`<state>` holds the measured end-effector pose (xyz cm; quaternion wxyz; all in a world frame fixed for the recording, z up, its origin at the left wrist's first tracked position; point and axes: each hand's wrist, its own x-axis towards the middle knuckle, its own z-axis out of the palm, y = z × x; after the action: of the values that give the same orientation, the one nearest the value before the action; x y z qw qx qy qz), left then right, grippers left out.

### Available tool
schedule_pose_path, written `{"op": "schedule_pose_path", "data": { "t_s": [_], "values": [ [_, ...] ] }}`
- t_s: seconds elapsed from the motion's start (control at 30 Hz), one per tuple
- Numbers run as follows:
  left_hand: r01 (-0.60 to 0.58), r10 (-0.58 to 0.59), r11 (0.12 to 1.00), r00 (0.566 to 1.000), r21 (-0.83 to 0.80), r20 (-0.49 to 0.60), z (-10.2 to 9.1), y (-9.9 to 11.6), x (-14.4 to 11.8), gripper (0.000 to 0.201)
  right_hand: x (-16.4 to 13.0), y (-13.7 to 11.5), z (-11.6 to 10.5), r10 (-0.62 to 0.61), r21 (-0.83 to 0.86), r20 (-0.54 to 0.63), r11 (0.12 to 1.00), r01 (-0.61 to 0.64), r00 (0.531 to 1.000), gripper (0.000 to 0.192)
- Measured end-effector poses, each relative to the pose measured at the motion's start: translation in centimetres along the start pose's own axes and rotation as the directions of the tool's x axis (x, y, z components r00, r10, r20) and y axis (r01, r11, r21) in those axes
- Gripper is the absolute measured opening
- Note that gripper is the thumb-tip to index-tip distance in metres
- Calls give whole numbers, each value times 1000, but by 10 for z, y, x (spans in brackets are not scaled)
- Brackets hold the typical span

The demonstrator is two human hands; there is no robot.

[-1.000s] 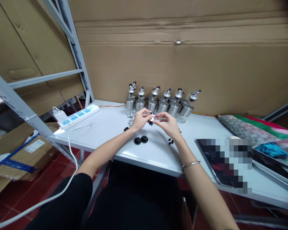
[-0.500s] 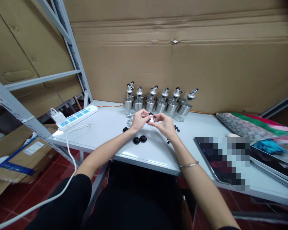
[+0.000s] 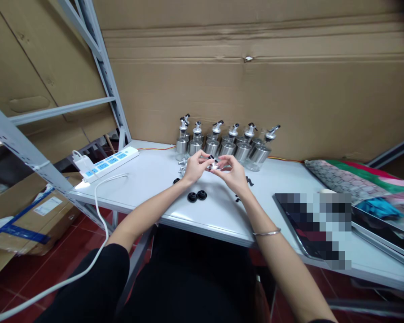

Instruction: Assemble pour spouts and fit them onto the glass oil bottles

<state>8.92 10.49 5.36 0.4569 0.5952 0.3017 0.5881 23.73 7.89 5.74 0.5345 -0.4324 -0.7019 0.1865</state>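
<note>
Between my fingertips, above the table, is a small silver pour spout (image 3: 215, 165) with a black flip lever. My left hand (image 3: 196, 169) pinches it from the left, and my right hand (image 3: 232, 173) grips it from the right. Fingers cover part of it. Two round black stoppers (image 3: 197, 196) lie on the table below my hands, and another black stopper (image 3: 177, 181) is partly hidden by my left wrist. Beside my left hand are silver spout pieces (image 3: 182, 166). Small black levers (image 3: 249, 181) lie to the right of my right hand.
Several glass bottles with steel sleeves and pour spouts (image 3: 227, 149) stand behind my hands. A white power strip (image 3: 111, 162) with a cable lies at the left, by a metal shelf post (image 3: 104, 72). A dark tablet-like device (image 3: 299, 229) and patterned fabric (image 3: 343, 179) are at the right.
The spout has turned between my fingers, so its silver rim now shows flatter. Both hands stay in nearly the same place, and the view has shifted slightly.
</note>
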Motion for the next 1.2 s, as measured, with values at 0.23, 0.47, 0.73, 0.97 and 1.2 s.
{"op": "schedule_pose_path", "data": {
  "t_s": [0.23, 0.47, 0.73, 0.97, 1.2],
  "values": [
    [-54, 52, 998, 997, 20, 61, 1, 4, -4, 36, 0, -2, -2, -46, -34, 46, 998, 47, 998, 34],
    [-75, 67, 995, 990, 61, 126, -1, -2, -2, 33, 0, -6, -4, -50, -44, 52, 998, 53, 997, 36],
    [-125, 65, 966, 964, 226, 256, -11, 9, 6, 30, 0, -5, -3, 13, -54, -16, 998, -14, 1000, 28],
    [-126, -36, 815, 963, 565, 267, -70, 26, 2, 26, 4, -6, -9, 90, -66, -198, 992, -105, 976, 21],
    [-199, -193, 616, 900, 762, 391, -111, 38, -58, 22, 4, -12, -7, 100, -41, -173, 993, -109, 980, 25]
  ]
}}
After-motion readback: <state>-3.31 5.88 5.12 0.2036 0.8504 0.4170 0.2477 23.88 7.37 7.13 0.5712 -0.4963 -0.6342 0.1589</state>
